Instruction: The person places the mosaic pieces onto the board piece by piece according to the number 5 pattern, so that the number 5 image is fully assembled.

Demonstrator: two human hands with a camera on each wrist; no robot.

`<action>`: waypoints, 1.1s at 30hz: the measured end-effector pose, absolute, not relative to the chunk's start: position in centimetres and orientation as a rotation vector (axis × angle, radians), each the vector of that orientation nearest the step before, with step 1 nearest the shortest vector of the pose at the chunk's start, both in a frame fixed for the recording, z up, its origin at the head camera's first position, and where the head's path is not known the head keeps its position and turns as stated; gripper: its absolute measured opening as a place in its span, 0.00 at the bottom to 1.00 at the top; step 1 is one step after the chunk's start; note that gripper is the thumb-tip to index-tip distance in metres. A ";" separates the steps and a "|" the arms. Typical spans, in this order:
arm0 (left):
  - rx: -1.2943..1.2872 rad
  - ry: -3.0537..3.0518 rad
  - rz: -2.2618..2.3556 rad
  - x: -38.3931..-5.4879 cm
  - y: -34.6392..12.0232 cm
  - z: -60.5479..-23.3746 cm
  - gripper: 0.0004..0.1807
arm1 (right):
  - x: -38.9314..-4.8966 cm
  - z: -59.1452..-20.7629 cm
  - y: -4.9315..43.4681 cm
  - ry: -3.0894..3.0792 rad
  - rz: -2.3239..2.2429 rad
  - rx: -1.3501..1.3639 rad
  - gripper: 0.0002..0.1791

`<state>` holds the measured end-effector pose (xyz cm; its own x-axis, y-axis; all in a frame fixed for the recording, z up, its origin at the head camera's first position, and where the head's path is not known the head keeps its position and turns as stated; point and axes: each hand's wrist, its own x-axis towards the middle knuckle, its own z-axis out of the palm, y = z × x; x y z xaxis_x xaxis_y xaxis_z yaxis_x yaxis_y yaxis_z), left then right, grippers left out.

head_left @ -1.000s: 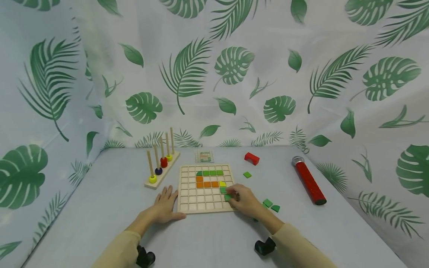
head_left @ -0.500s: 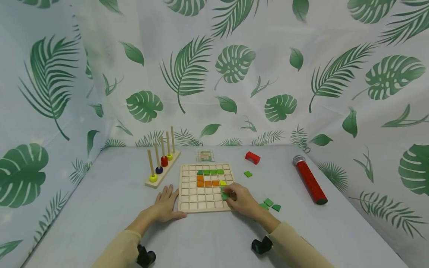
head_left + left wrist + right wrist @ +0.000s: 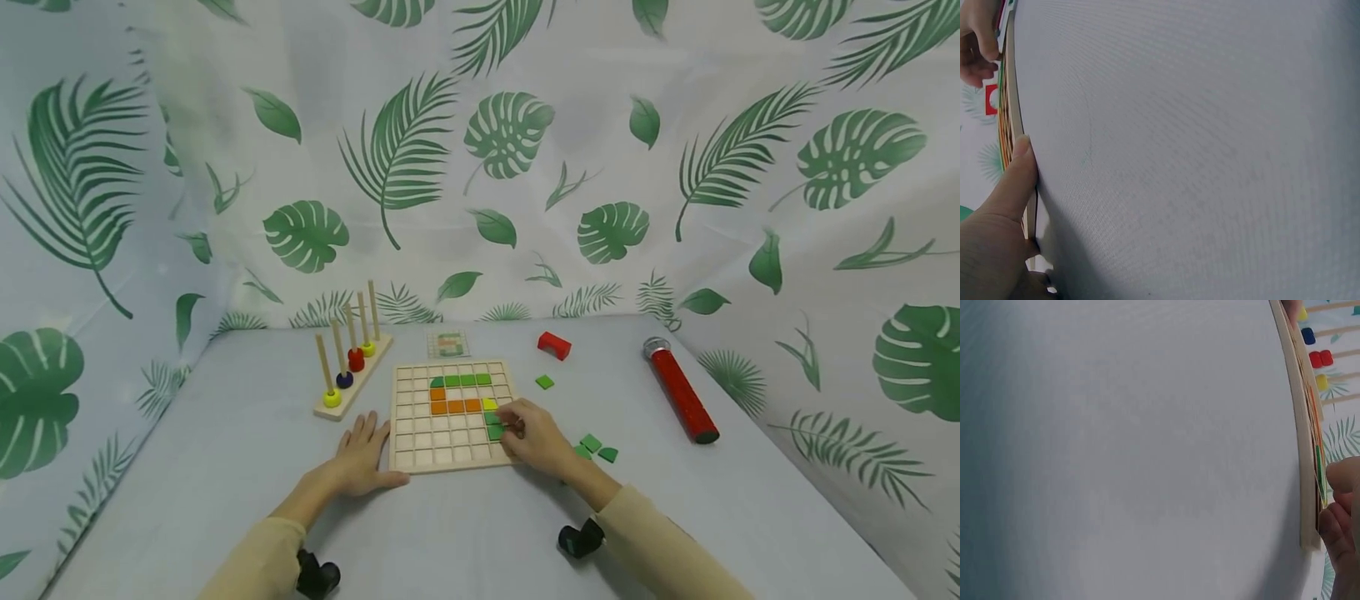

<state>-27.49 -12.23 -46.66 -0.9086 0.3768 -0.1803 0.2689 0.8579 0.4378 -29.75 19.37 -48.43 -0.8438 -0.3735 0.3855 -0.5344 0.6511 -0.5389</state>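
My left hand (image 3: pixel 360 462) lies with spread fingers on the table beside a wooden grid board (image 3: pixel 435 447), thumb along its front left corner. In the left wrist view the thumb (image 3: pixel 1017 178) meets the board's edge. My right hand (image 3: pixel 536 437) is over the board's right side, fingers bent, fingertips right at two green square tiles (image 3: pixel 494 432) in the cells. A yellow tile (image 3: pixel 489 404), orange tiles (image 3: pixel 453 407) and a light green row (image 3: pixel 463 381) lie farther back. The right wrist view shows thumb and fingers (image 3: pixel 1335 528) close over the rim; I cannot tell whether they pinch a tile.
Several loose green tiles (image 3: pixel 591 442) lie right of my right wrist, another (image 3: pixel 544 382) farther back. A peg stand (image 3: pixel 352 379) with coloured beads stands back left. Behind the board are a pattern card (image 3: pixel 448 343) and a red arch block (image 3: pixel 554 345). A red microphone (image 3: pixel 681 392) lies right.
The lower green tile has shifted left, in line under the upper one. My right fingertips have moved slightly farther back over the tiles. The left hand has stayed at the board's corner.
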 end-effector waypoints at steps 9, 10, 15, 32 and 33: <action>0.513 2.789 0.595 -27.7 -12.5 -47.1 0.54 | -29.0 -47.5 23.0 -2.644 0.950 0.676 0.14; 0.513 2.788 0.594 -27.7 -12.5 -47.1 0.54 | -28.8 -47.4 23.3 -2.655 0.945 0.673 0.14; 0.513 2.783 0.593 -27.7 -12.5 -47.1 0.54 | -27.7 -47.3 24.7 -2.688 0.940 0.696 0.14; 0.517 2.777 0.613 -27.7 -12.6 -47.1 0.54 | -24.6 -47.3 27.0 -2.761 0.855 0.767 0.14; 0.516 2.779 0.605 -27.8 -12.6 -47.2 0.54 | -24.4 -47.3 27.1 -2.774 0.848 0.776 0.15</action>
